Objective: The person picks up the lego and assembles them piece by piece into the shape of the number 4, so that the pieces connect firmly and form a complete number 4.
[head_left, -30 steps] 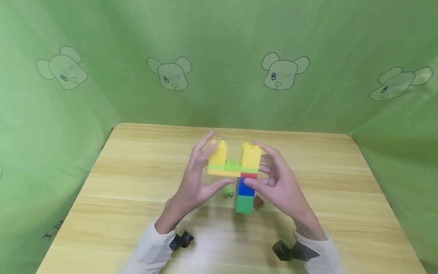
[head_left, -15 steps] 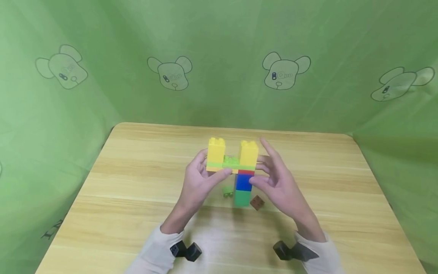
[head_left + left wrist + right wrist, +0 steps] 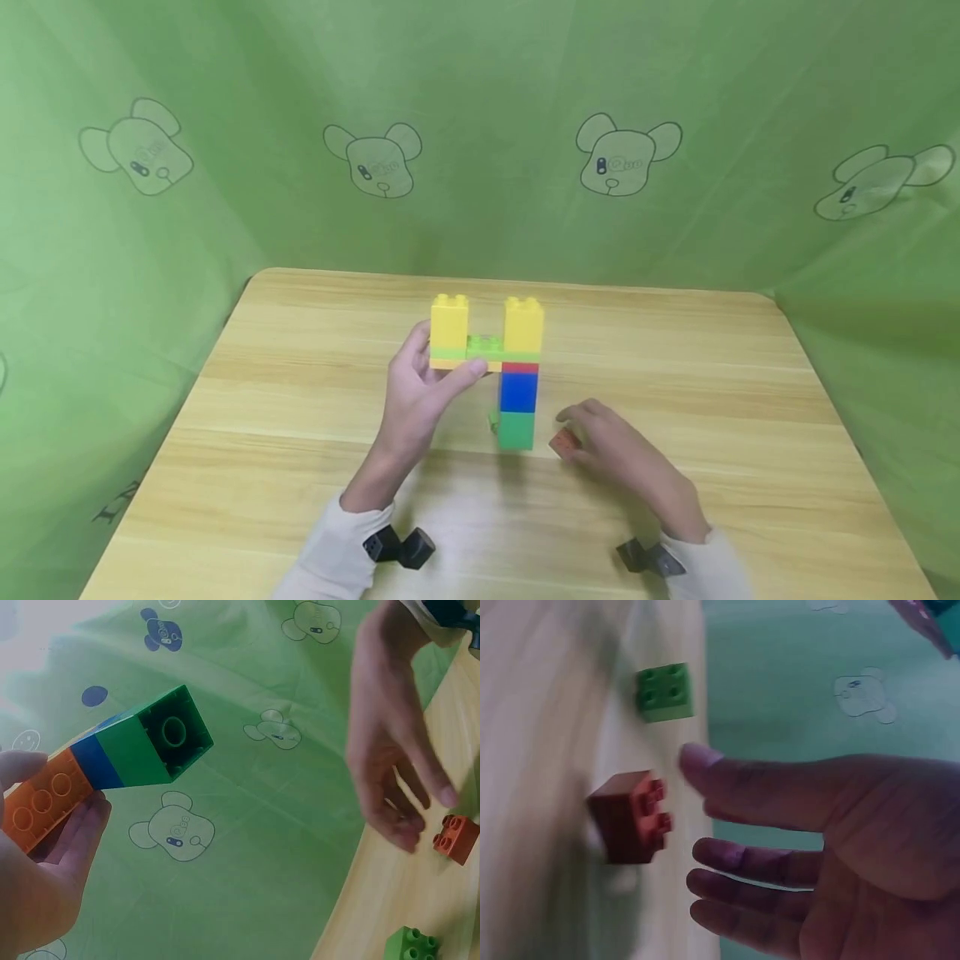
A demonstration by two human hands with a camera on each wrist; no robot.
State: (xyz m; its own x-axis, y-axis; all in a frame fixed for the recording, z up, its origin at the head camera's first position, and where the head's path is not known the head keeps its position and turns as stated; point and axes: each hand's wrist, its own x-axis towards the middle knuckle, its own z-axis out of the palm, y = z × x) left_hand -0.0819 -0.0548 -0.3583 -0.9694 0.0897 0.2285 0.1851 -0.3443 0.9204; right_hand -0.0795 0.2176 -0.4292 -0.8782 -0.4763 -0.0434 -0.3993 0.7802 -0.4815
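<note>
My left hand [image 3: 412,404] holds a toy-brick assembly in the air, fingers behind it and thumb across its front. Two tall yellow bricks [image 3: 523,325] stand at the ends of a lime-green layer [image 3: 486,345]. Below the right end hang a thin red layer, a blue brick [image 3: 518,392] and a dark green brick [image 3: 517,430]. In the left wrist view the orange brick underside [image 3: 45,802] lies between thumb and fingers. My right hand [image 3: 622,450] is beside a small red-orange brick [image 3: 626,821] on the table, its fingers apart from it in the right wrist view.
A small light green brick [image 3: 666,694] sits on the wooden table [image 3: 300,400], partly hidden behind the assembly in the head view. A green curtain [image 3: 480,167] with printed animal heads surrounds the table's far and side edges.
My right hand has left the assembly and moved down to the red-orange brick. My left hand now bears the assembly alone and has shifted it slightly left.
</note>
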